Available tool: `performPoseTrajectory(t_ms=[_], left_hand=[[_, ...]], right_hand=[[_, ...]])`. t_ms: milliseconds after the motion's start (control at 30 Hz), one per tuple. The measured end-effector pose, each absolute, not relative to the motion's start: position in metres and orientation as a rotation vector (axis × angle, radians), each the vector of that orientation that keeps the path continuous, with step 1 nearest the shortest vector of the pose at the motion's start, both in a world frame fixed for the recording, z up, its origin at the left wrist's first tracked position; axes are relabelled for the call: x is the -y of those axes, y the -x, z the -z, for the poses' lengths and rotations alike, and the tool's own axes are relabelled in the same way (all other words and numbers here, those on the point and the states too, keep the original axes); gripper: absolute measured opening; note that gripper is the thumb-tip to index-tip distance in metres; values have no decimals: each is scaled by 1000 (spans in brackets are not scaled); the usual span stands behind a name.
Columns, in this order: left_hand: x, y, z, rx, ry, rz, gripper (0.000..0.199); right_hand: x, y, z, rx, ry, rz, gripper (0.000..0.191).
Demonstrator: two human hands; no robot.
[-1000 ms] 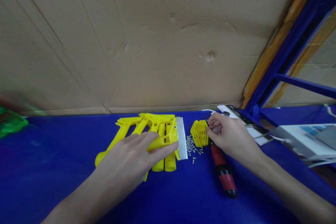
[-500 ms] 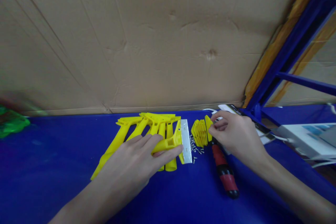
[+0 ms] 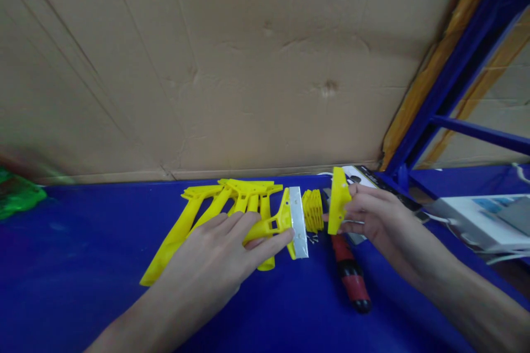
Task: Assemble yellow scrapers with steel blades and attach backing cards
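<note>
Right at the middle of the blue table, a yellow plastic scraper handle [image 3: 265,228] lies angled under the left hand [image 3: 202,265], its wide head pressed against a narrow steel blade [image 3: 298,222]. The fingers of that hand are spread across the shaft, with the longest reaching almost to the blade. The hand is closed over the handle and pins it down.

Just right of the blade sits a small stack of ribbed yellow plastic pieces [image 3: 312,210]. A few tiny screws [image 3: 313,239] show at its foot, mostly hidden. Beyond the left hand, more yellow scraper handles [image 3: 232,190] lie side by side, fanned out and touching one another. A screwdriver with a red and black grip [image 3: 351,276] lies nearer the right arm, partly under the right hand.

The table [image 3: 62,287] is painted deep blue. A printed card [image 3: 360,173] lies at its far edge, and a white box [image 3: 484,215] sits off to the right. A blurred green object [image 3: 16,198] lies at the far left. Behind everything rises a creased cardboard wall [image 3: 248,66], crossed on the right by a blue metal frame [image 3: 476,137].

The right hand [image 3: 383,226] is closed on a flat yellow plastic piece [image 3: 338,201], pinching it upright between thumb and fingers, clear of the table.
</note>
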State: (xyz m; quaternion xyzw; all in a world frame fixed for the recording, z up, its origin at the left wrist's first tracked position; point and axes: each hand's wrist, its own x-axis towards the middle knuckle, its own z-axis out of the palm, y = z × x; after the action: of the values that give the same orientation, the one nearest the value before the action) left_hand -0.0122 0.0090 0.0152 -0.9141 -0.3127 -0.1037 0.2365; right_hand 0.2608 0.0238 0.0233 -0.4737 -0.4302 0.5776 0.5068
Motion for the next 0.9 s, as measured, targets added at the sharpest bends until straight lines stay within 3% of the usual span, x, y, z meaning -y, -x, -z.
performPoseTrajectory(t_ms=[300, 600, 767, 900], left_hand=[[-6, 9, -13, 856, 2490, 310, 74], [-3, 8, -11, 916, 2518, 261, 66], [-5, 7, -12, 887, 2504, 253, 62], [-5, 6, -13, 844, 2477, 260, 56]], right_hand=[[-14, -259, -25, 959, 1008, -1671, 19], [-22, -257, -6, 1156, 1047, -1449, 47], [-27, -252, -1, 1144, 1015, -1421, 37], [-24, -244, -4, 1133, 1067, -1451, 50]])
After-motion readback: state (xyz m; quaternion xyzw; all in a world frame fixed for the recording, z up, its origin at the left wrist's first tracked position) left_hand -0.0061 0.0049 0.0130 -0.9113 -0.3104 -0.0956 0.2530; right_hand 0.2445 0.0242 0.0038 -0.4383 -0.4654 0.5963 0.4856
